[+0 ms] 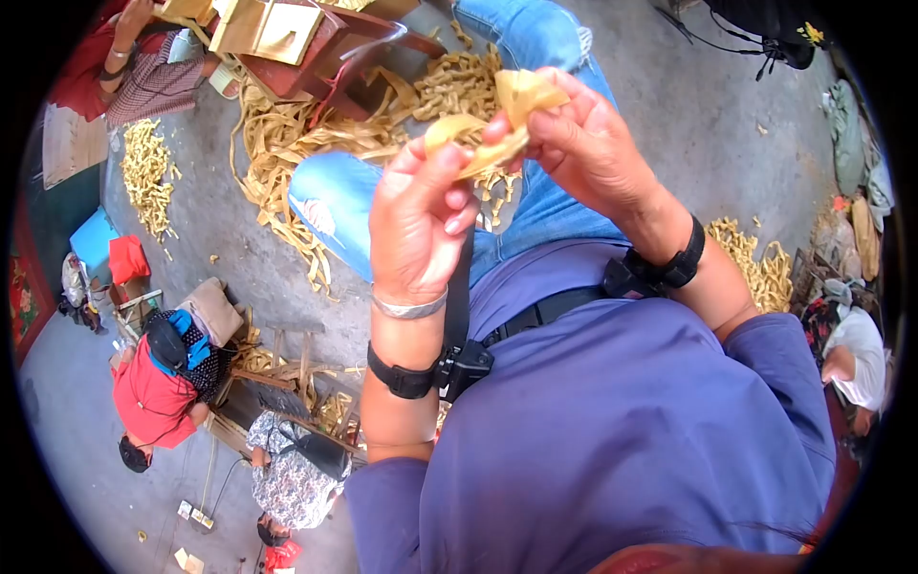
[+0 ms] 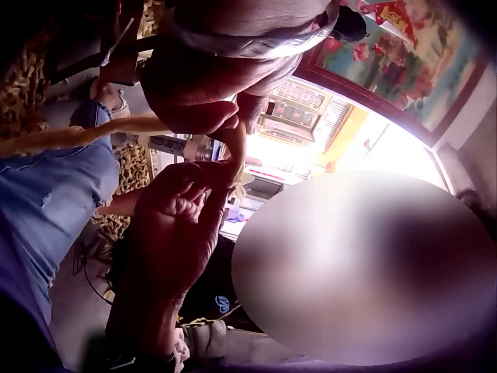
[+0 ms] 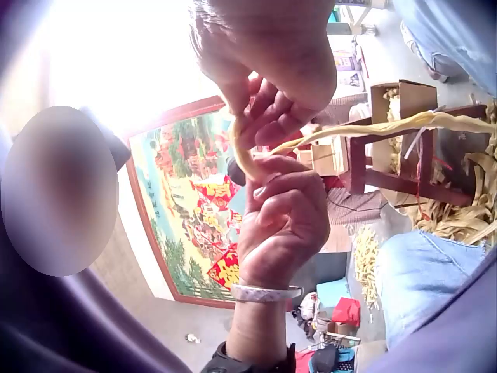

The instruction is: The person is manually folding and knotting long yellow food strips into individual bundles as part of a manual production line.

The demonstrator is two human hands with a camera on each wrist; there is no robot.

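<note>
Both hands are up in front of the chest, close together, with a soft, flat yellow strip like bean curd skin (image 1: pixel 527 94) between them. My left hand (image 1: pixel 417 225), with a silver bracelet at the wrist, pinches one part of the strip between thumb and fingers. Thumb and fingers of my right hand (image 1: pixel 598 143) pinch another part, near the wide folded piece. The right wrist view shows the strip (image 3: pixel 373 127) bent into a curve between the fingertips, its long tail running off to the side. Fingers partly cover the middle of the strip.
Long loose strips (image 1: pixel 273 158) lie heaped by the knees, beneath a red wooden stool (image 1: pixel 316 62). Small knotted pieces form piles (image 1: pixel 148 177) on the concrete floor, including one at the right (image 1: pixel 755 268). Several other people sit around, one in a red shirt (image 1: pixel 153 397).
</note>
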